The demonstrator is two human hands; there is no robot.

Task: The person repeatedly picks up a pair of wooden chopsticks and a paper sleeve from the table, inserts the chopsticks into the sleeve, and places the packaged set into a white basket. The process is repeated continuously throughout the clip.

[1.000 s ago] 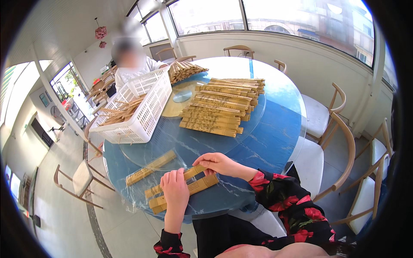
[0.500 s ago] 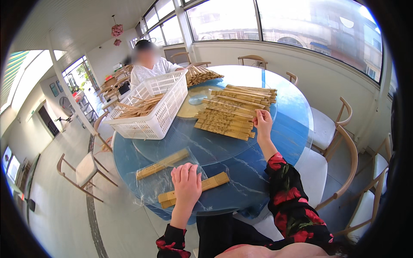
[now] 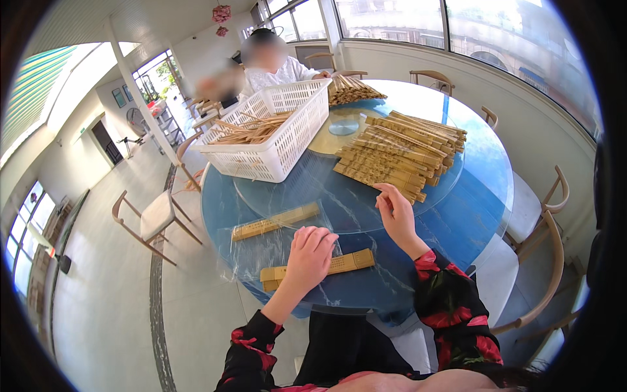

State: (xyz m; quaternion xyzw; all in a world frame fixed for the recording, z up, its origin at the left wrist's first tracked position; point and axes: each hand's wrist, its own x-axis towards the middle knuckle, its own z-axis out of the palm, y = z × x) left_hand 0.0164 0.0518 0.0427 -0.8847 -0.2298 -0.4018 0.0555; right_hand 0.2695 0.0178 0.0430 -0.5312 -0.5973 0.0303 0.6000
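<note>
My left hand (image 3: pixel 310 255) is near the table's front edge, its fingers curled together over the edge of a clear plastic bag (image 3: pixel 258 250). Beneath that hand lies a bundle of flat, printed bamboo strips (image 3: pixel 353 261), partly covered by it. A second bamboo bundle (image 3: pixel 274 221) lies farther back, against the plastic. My right hand (image 3: pixel 398 219) hovers at the front corner of a large pile of similar bamboo strips (image 3: pixel 392 157). Its fingers are bent and apart, with nothing visible between them.
A white slotted plastic basket (image 3: pixel 287 150) with thin sticks (image 3: pixel 251 130) stands at the back left of the round blue table (image 3: pixel 450 228). More sticks (image 3: pixel 353 90) are heaped beside it. A person (image 3: pixel 274 65) sits across the table. Chairs (image 3: pixel 153 219) stand around it.
My view has turned, so the scene sits farther right. My right hand has drawn back slightly toward the pile's front corner, its fingers loosened. The left hand stays over the plastic bag.
</note>
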